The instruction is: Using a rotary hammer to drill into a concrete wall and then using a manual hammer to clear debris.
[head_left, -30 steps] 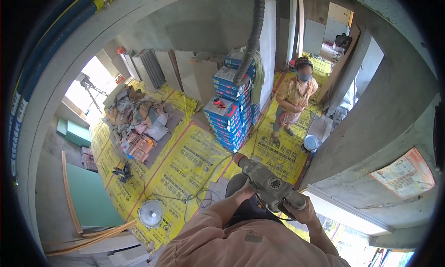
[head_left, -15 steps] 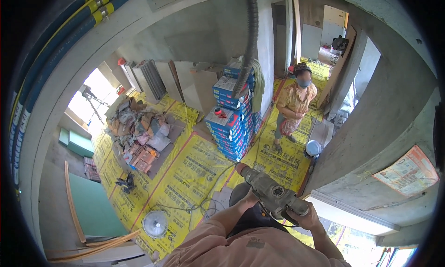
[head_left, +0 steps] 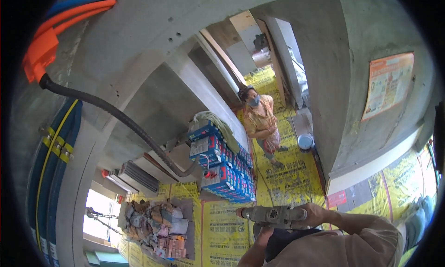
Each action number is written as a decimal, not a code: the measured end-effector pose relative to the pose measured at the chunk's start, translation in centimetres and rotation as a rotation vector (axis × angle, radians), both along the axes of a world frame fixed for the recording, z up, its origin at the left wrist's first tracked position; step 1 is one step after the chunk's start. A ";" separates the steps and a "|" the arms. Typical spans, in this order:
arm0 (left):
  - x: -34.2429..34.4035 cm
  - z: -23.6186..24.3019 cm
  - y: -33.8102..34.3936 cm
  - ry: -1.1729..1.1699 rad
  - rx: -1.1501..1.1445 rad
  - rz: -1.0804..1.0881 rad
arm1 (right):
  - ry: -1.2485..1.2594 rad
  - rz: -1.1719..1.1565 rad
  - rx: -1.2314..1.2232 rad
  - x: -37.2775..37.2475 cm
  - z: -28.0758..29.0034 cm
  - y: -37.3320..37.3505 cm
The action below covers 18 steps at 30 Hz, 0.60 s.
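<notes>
A dusty grey rotary hammer drill (head_left: 273, 215) lies level across the front of my body, its orange-brown nose pointing left. My right hand (head_left: 315, 214) is wrapped round its rear handle. My left hand (head_left: 264, 235) grips it from below, near the front; the fingers there are partly hidden by the drill. No bit can be made out at its nose. Beyond the drill stands a stack of blue boxes (head_left: 227, 181), with a small red tool (head_left: 210, 174) on top and a green cloth (head_left: 220, 128) draped over the taller boxes.
A masked person (head_left: 262, 119) stands on the yellow floor sheeting (head_left: 296, 174), near a white bucket (head_left: 305, 141). From an orange ceiling box (head_left: 41, 54) hangs a black corrugated hose (head_left: 125, 121). Rubble sacks (head_left: 153, 220) lie at lower left. A concrete wall (head_left: 320, 81) rises right.
My view has tilted and turned, bringing the orange ceiling box into sight. The drill has swung from slanting to nearly level, still in both hands.
</notes>
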<state>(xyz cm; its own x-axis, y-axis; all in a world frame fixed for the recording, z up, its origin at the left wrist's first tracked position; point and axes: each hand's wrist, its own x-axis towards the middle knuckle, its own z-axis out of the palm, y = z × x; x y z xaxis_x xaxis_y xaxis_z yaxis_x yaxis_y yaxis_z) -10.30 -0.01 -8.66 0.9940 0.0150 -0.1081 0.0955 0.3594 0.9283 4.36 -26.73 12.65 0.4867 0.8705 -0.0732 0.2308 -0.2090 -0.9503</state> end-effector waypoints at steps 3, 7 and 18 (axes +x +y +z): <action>1.9 1.3 -0.3 0.048 -0.024 0.019 | -0.047 -0.026 0.001 -0.1 -0.5 -0.2; 3.7 1.3 -1.2 0.060 -0.028 0.048 | 0.043 -0.024 0.012 0.1 1.6 0.0; 3.2 2.8 -1.8 0.006 -0.021 0.060 | -0.014 -0.042 0.000 -0.8 0.0 -0.2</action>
